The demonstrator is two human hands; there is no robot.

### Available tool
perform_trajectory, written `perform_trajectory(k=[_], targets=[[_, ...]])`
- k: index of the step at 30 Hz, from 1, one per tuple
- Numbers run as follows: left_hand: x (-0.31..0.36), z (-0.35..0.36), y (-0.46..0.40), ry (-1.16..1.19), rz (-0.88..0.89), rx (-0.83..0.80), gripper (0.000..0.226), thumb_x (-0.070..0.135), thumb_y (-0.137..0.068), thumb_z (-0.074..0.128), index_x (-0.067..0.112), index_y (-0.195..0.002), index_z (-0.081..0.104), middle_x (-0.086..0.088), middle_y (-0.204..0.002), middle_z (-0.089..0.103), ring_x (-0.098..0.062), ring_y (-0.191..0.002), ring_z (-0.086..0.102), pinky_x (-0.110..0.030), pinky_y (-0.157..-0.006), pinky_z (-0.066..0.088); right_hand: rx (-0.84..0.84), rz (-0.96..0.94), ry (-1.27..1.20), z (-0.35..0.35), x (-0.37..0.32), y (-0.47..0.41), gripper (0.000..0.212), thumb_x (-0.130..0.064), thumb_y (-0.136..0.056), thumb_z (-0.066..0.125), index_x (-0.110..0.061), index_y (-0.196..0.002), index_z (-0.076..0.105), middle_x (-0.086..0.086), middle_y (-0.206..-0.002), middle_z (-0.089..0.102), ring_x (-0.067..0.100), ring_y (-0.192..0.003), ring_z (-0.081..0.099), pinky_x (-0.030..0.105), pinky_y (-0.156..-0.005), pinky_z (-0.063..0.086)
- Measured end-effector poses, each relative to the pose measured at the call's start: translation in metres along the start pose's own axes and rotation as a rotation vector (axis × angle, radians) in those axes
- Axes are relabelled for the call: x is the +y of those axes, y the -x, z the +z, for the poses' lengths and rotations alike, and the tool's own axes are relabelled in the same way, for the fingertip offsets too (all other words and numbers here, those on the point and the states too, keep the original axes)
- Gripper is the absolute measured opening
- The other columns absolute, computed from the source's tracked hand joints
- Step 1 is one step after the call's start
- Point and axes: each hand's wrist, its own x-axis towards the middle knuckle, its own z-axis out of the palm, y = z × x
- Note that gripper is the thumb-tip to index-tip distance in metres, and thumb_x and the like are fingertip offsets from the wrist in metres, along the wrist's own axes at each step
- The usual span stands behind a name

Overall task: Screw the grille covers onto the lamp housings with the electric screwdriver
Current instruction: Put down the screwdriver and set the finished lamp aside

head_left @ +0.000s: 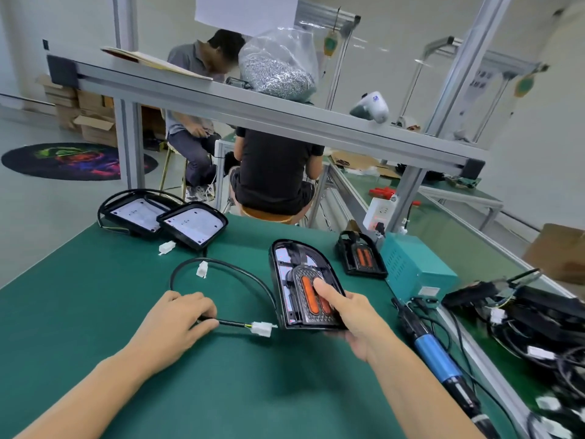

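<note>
Green matting covers the workbench (95, 312). Right hand (351, 315) holds a black D-shaped lamp housing (286, 264) by its near right corner, thumb laid flat on top across two orange oblong lenses (308, 293) set in a dark perforated grille cover (316, 318); fingers curl under the housing's edge. Housing sits near the bench centre, lens side up, its near end seemingly lifted a little off the mat, though I cannot be sure.

Left hand (177, 321) rests knuckles-up on the mat, fingertips pinching a thin black cable (221, 264). Cable loops away from the hand in an arc and meets the housing's left edge. A white plastic connector (262, 328) ends the cable just right of the left hand, almost touching the housing's near left corner. A second white connector (202, 269) lies on the far part of the loop.

Blue-bodied electric screwdriver (438, 353) with black tip lies on the mat just right of the right forearm, untouched, tip pointing away.

Far left of bench: two black lamp housings (164, 217) lying with white inner faces up, overlapping at one edge, another white connector near them. Far right: one more black lamp with orange lenses (361, 258), beside a teal metal box (414, 264). Heap of black parts and wires (522, 315) at right edge.

Overhead aluminium shelf (253, 112) carries a clear bag of metal screws (278, 68). Two seated people (272, 172) work beyond the bench.
</note>
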Motion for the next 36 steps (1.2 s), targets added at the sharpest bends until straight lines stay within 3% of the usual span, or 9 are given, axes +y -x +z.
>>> perform_trajectory(k=[6,9,12,14,17,20,27,32,36], targets=[[0.020,0.013,-0.026,-0.063,0.054,-0.143,0.019,0.051,-0.087,0.056,0.032,-0.086,0.058,0.020,-0.093,0.047,-0.009,-0.085,0.048,-0.018,-0.083,0.033,0.027,0.023,0.003,-0.006,0.001,0.001,0.044,-0.044,-0.075,0.079,-0.012,-0.103,0.068,0.003,-0.085,0.077,0.013,-0.065,0.069,0.022,-0.051,0.050],[0.025,0.016,-0.048,-0.066,0.117,-0.247,0.029,0.051,-0.077,0.065,0.033,-0.100,0.062,0.016,-0.133,0.040,-0.010,-0.125,0.037,-0.025,-0.101,0.026,0.025,0.023,0.004,-0.009,0.002,0.001,0.044,-0.045,-0.074,0.079,-0.012,-0.102,0.069,0.003,-0.083,0.077,0.012,-0.063,0.070,0.022,-0.052,0.050],[0.025,0.019,-0.071,-0.108,0.093,-0.427,0.091,0.054,-0.066,0.070,0.034,-0.145,0.028,0.012,-0.158,-0.001,-0.012,-0.145,-0.003,-0.038,-0.116,-0.002,0.015,0.030,-0.005,-0.012,0.003,0.000,0.049,-0.046,-0.070,0.080,-0.011,-0.103,0.069,0.003,-0.084,0.077,0.012,-0.065,0.070,0.023,-0.055,0.052],[0.027,0.018,-0.084,-0.138,0.067,-0.574,0.116,0.056,-0.061,0.073,0.037,-0.150,0.002,0.014,-0.158,-0.014,-0.011,-0.144,-0.016,-0.044,-0.115,-0.012,0.009,0.033,-0.010,-0.013,0.004,0.001,0.052,-0.047,-0.069,0.080,-0.011,-0.105,0.069,0.004,-0.086,0.077,0.013,-0.067,0.071,0.024,-0.057,0.053],[0.030,0.015,-0.101,-0.197,0.042,-0.731,0.128,0.062,-0.055,0.076,0.038,-0.149,-0.007,0.015,-0.158,-0.014,-0.012,-0.144,-0.018,-0.051,-0.115,-0.014,-0.004,0.032,-0.023,-0.013,0.005,0.001,0.056,-0.047,-0.065,0.081,-0.010,-0.105,0.069,0.006,-0.088,0.077,0.014,-0.068,0.071,0.024,-0.057,0.054],[0.032,0.014,-0.111,-0.220,0.049,-0.802,0.121,0.064,-0.055,0.076,0.039,-0.149,0.005,0.016,-0.158,0.001,-0.011,-0.145,-0.011,-0.052,-0.114,-0.014,0.004,0.033,-0.021,-0.016,0.004,0.001,0.053,-0.046,-0.067,0.081,-0.010,-0.105,0.068,0.005,-0.085,0.077,0.012,-0.064,0.070,0.022,-0.052,0.052],[0.015,0.019,-0.096,-0.170,0.099,-0.591,0.089,0.072,-0.066,0.063,0.040,-0.143,0.031,0.015,-0.151,0.027,-0.004,-0.143,0.011,-0.044,-0.116,-0.011,0.064,0.047,-0.032,-0.020,0.009,0.001,0.052,-0.043,-0.073,0.079,-0.007,-0.108,0.068,0.005,-0.085,0.076,0.014,-0.066,0.069,0.023,-0.054,0.051],[0.005,0.033,-0.073,-0.145,0.244,-0.210,0.047,0.060,-0.089,0.049,0.033,-0.128,0.053,0.012,-0.130,0.051,-0.009,-0.125,0.041,-0.027,-0.110,0.018,0.083,0.072,-0.087,-0.021,0.010,0.004,0.051,-0.043,-0.073,0.079,-0.007,-0.107,0.067,0.004,-0.082,0.076,0.013,-0.063,0.068,0.022,-0.050,0.050],[0.007,0.041,-0.065,-0.148,0.362,-0.033,0.030,0.036,-0.089,0.063,0.015,-0.111,0.067,-0.001,-0.110,0.064,-0.023,-0.105,0.059,-0.030,-0.091,0.045,0.081,0.076,-0.100,-0.022,0.011,0.005,0.039,-0.041,-0.077,0.076,-0.011,-0.100,0.067,0.002,-0.076,0.074,0.010,-0.057,0.066,0.021,-0.048,0.048]])
